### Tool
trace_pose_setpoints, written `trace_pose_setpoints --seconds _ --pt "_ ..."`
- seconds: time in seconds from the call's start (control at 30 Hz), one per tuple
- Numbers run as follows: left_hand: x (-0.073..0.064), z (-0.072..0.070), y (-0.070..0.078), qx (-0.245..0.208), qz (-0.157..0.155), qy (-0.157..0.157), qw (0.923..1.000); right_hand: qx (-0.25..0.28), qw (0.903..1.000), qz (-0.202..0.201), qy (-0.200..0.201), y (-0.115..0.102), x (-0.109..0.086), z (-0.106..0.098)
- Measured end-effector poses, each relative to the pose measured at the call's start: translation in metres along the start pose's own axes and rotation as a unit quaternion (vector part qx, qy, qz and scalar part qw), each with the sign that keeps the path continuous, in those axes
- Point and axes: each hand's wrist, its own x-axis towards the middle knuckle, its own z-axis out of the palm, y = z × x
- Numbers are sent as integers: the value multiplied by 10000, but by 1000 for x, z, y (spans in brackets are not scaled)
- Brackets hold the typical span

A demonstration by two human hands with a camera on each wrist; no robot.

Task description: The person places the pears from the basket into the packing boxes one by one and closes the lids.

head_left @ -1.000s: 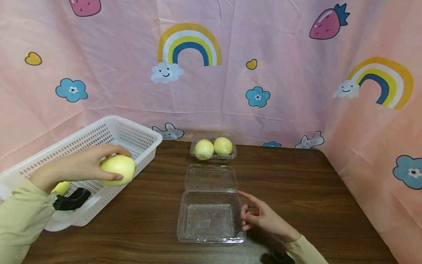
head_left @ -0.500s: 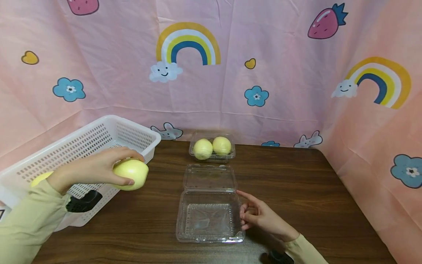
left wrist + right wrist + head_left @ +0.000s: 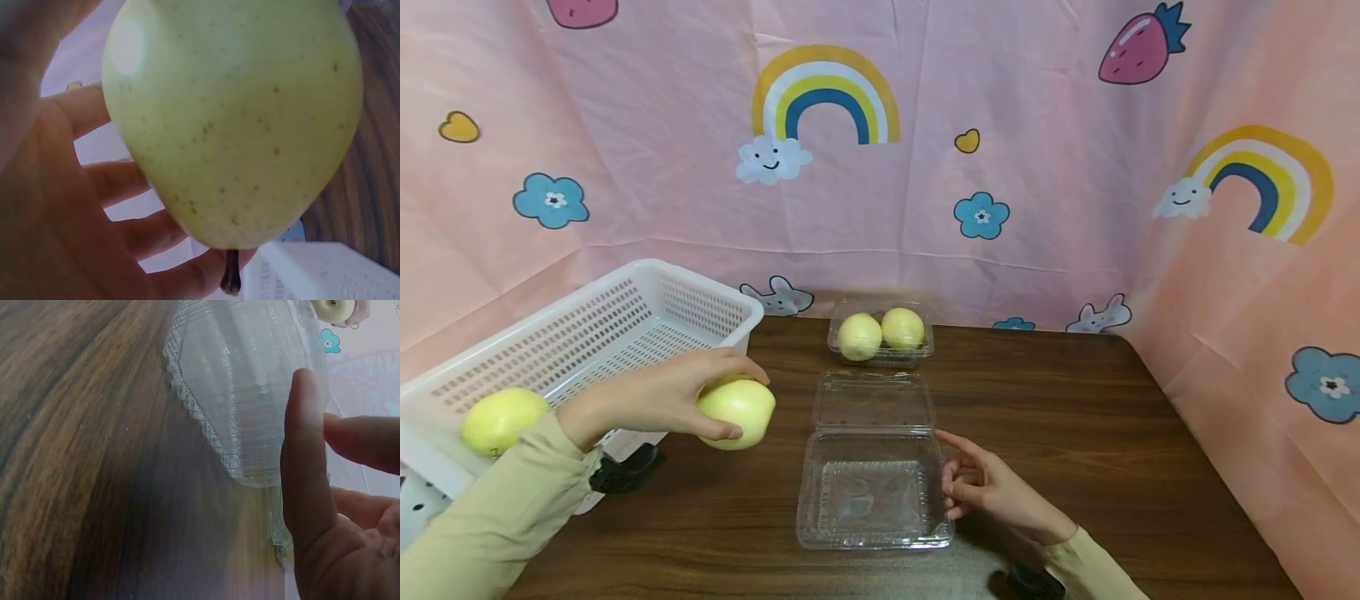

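A pale yellow pear is gripped by my left hand, over the table between the white basket and the open clear plastic container. In the left wrist view the speckled pear fills the frame, its dark stem pointing down and several fingers behind it. The container lies with its lid folded back. My right hand holds the container's right rim, the index finger stretched to the hinge corner. In the right wrist view a thumb and finger meet at the container's side.
Another pear lies in the near end of the basket. At the back, a second clear container holds two pears. The dark wooden table ends at a printed pink cloth.
My left hand has carried the pear rightward and a little nearer, from over the basket to beyond its rim. The pear left in the basket has come into fuller view. My right hand stays in place.
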Motion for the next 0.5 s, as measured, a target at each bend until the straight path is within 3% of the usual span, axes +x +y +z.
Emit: trace_pose_setpoints --seconds 0.17,0.5 --pt "7 7 7 -275 -29 -142 9995 -17 9999 125 49 1 1 0" --pt "25 21 18 -314 54 -394 9987 -60 10000 48 -7 -1 1 -1"
